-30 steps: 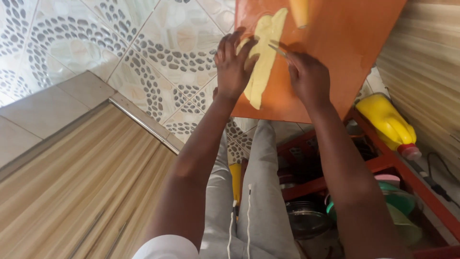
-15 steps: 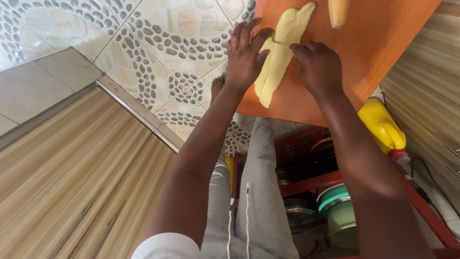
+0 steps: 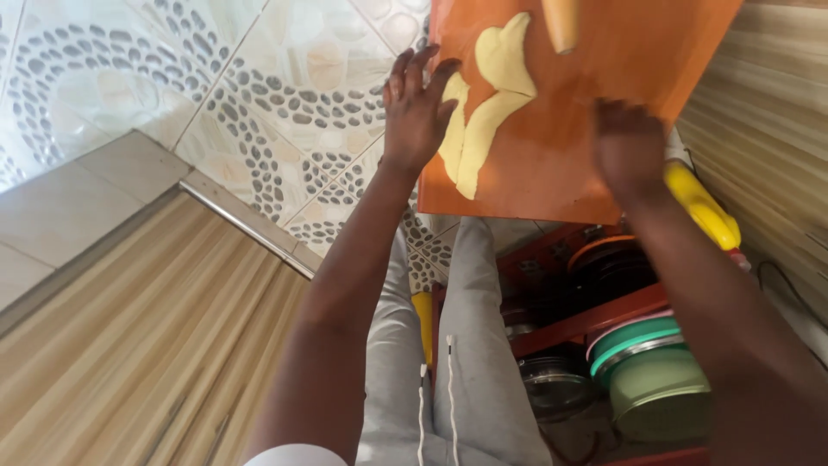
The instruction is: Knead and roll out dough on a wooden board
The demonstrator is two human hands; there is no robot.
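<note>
1. Head view looked straight down on a smooth orange wooden board (image 3: 604,129) that served as the table, its surface matte and flat.
2. A pale yellow, soft, flattened strip of dough (image 3: 483,129) lay on the board's left part; its long axis ran from the upper right down to the lower left, with a broader folded lobe at the upper end and a narrower tip at the near end.
3. The left hand (image 3: 417,108) rested at the board's left edge, fingers spread open and extended, their tips touching the dough's left side.
4. The right hand (image 3: 628,142) hung over the board's near right part, apart from the dough; it was blurred, so I could not tell whether its fingers were open or curled.
5. A tan rounded piece (image 3: 561,24) sat at the board's far edge, cut off by the frame.
6. Below lay a glossy pebble-patterned tiled floor (image 3: 259,112), a yellow plastic bottle (image 3: 703,207), a red shelf rack (image 3: 595,319) holding a stack of green lidded bowls (image 3: 655,380), and grey trousers (image 3: 457,371).
</note>
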